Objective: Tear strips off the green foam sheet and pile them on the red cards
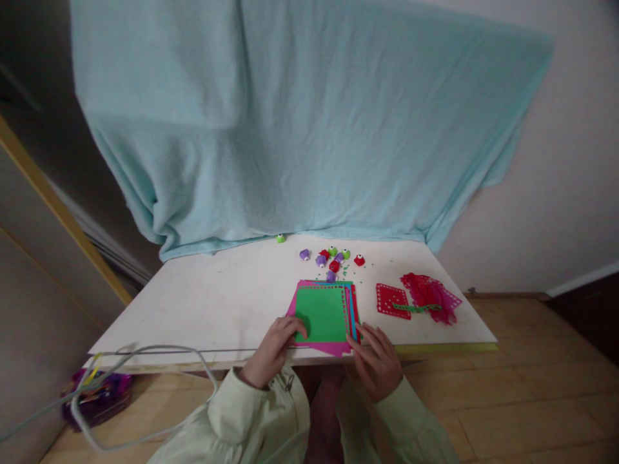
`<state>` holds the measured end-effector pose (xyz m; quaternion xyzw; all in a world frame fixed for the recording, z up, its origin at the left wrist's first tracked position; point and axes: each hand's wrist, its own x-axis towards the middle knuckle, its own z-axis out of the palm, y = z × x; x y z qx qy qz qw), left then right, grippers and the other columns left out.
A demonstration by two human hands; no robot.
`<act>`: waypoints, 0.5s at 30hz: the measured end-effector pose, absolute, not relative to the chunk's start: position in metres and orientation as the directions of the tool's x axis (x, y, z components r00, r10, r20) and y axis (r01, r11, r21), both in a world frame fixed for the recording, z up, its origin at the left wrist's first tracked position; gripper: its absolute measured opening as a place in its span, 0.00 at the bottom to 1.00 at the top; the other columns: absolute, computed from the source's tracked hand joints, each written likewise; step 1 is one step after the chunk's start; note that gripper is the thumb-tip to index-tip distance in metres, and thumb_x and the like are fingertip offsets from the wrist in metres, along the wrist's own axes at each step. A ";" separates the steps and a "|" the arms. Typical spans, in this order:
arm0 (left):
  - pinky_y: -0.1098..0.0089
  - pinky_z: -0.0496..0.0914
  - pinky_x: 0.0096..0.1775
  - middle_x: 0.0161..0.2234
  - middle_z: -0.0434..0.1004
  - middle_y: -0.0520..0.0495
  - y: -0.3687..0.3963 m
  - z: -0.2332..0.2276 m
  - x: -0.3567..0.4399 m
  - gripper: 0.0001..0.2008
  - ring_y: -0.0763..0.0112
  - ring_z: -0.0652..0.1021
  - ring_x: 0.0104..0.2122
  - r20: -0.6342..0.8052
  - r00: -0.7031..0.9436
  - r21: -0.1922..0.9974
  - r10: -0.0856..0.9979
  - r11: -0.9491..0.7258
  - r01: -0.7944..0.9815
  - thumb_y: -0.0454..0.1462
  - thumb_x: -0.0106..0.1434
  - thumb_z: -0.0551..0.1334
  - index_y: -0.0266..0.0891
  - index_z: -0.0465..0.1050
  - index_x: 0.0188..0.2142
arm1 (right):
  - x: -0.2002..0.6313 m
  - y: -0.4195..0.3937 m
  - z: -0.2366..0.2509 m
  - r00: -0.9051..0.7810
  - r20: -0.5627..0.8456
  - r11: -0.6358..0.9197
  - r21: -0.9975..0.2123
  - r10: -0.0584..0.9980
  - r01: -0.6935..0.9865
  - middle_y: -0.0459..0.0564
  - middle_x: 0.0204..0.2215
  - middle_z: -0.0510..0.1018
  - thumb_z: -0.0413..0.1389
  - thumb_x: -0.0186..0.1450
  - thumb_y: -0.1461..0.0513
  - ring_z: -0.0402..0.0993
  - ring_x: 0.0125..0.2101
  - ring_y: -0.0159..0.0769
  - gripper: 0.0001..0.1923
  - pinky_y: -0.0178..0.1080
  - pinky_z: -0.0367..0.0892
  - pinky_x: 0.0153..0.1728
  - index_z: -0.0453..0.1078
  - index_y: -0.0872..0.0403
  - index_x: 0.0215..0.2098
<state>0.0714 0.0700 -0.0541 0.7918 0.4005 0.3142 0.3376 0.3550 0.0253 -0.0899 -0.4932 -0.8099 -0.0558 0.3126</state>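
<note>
Hands on paper stack
Left hand [273, 348] and right hand [377, 357], fingers spread, press the paper stack's [323, 314] near corners on the table [217, 303].

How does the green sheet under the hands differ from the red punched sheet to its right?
The green sheet is larger and lies on top of a stack; the red punched sheet is smaller and lies alone on the table. Both hands touch the stack: left hand, right hand; neither touches the red sheet. Both sheets lie flat.
</note>
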 end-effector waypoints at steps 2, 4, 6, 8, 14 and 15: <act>0.64 0.64 0.47 0.42 0.70 0.44 0.070 -0.056 0.067 0.17 0.65 0.69 0.45 0.215 0.464 0.819 0.859 -0.417 0.393 0.27 0.61 0.47 0.42 0.68 0.42 | 0.355 0.025 -0.089 -0.320 0.563 0.510 -0.216 0.762 0.833 0.48 0.57 0.67 0.50 0.63 0.65 0.62 0.57 0.46 0.23 0.56 0.58 0.57 0.66 0.44 0.55; 0.65 0.66 0.45 0.41 0.70 0.44 0.071 -0.058 0.064 0.16 0.65 0.70 0.43 0.197 0.437 0.841 0.878 -0.380 0.385 0.29 0.63 0.47 0.41 0.68 0.44 | 0.354 0.024 -0.088 -0.323 0.561 0.507 -0.208 0.762 0.836 0.49 0.58 0.65 0.51 0.63 0.65 0.62 0.57 0.47 0.23 0.56 0.60 0.56 0.65 0.45 0.56; 0.65 0.66 0.43 0.40 0.70 0.44 0.073 -0.060 0.063 0.14 0.66 0.71 0.40 0.184 0.417 0.850 0.890 -0.357 0.386 0.31 0.65 0.47 0.41 0.68 0.43 | 0.350 0.022 -0.085 -0.329 0.567 0.512 -0.196 0.755 0.836 0.52 0.59 0.64 0.52 0.63 0.64 0.61 0.57 0.49 0.24 0.56 0.61 0.55 0.64 0.47 0.58; 0.66 0.67 0.42 0.38 0.71 0.45 0.074 -0.061 0.063 0.13 0.67 0.71 0.39 0.177 0.411 0.851 0.894 -0.349 0.393 0.34 0.67 0.47 0.42 0.69 0.42 | 0.344 0.019 -0.082 -0.357 0.575 0.539 -0.179 0.736 0.823 0.53 0.59 0.63 0.54 0.62 0.63 0.61 0.57 0.50 0.25 0.56 0.62 0.54 0.63 0.48 0.58; 0.62 0.65 0.48 0.42 0.71 0.45 0.074 -0.068 0.074 0.11 0.64 0.71 0.45 0.279 0.127 0.839 0.952 -0.306 0.450 0.39 0.67 0.49 0.41 0.69 0.41 | 0.317 0.019 -0.076 -0.465 0.579 0.638 -0.127 0.669 0.760 0.54 0.58 0.65 0.54 0.63 0.65 0.62 0.56 0.46 0.18 0.54 0.63 0.54 0.69 0.49 0.51; 0.61 0.64 0.50 0.44 0.70 0.45 0.073 -0.070 0.075 0.11 0.64 0.70 0.47 0.305 0.043 0.840 0.952 -0.289 0.459 0.39 0.68 0.49 0.41 0.68 0.42 | 0.314 0.020 -0.076 -0.467 0.586 0.644 -0.124 0.662 0.755 0.54 0.58 0.65 0.54 0.63 0.65 0.62 0.56 0.46 0.17 0.54 0.63 0.54 0.70 0.49 0.50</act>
